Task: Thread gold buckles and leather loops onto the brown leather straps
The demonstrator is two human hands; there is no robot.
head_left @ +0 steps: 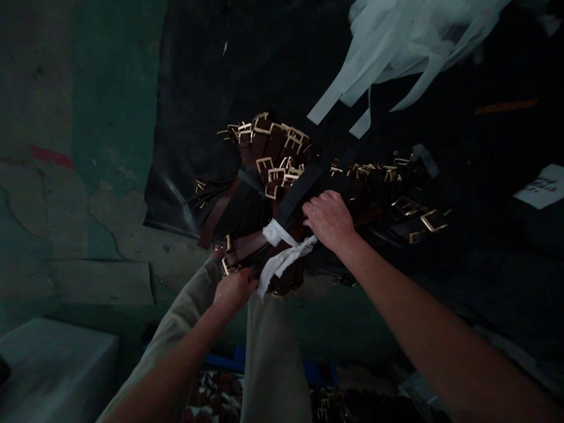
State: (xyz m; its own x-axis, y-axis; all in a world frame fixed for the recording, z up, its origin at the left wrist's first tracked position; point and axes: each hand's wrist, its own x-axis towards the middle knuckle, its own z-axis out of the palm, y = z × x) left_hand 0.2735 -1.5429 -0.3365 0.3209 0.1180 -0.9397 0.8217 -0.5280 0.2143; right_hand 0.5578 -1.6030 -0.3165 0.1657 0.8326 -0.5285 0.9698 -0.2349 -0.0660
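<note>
My left hand (235,289) is closed on the near end of a bundle of brown leather belts (251,242), just below a gold buckle (225,258). A knotted white cloth strip (286,252) goes round this bundle, its loose ends hanging down. At the far side of the knot, my right hand (328,218) has its fingers curled over the dark straps; what they grip is hidden. Beyond the hands lies a heap of dark brown belts with gold buckles (277,173). More belts with buckles (414,211) lie to the right.
Everything rests on a black sheet (198,76) spread over a worn green floor (114,106). White cloth strips (396,53) lie at the top right, with a marked paper (541,187) below. A pale box (57,364) stands lower left. Buckled pieces (328,405) lie near the bottom.
</note>
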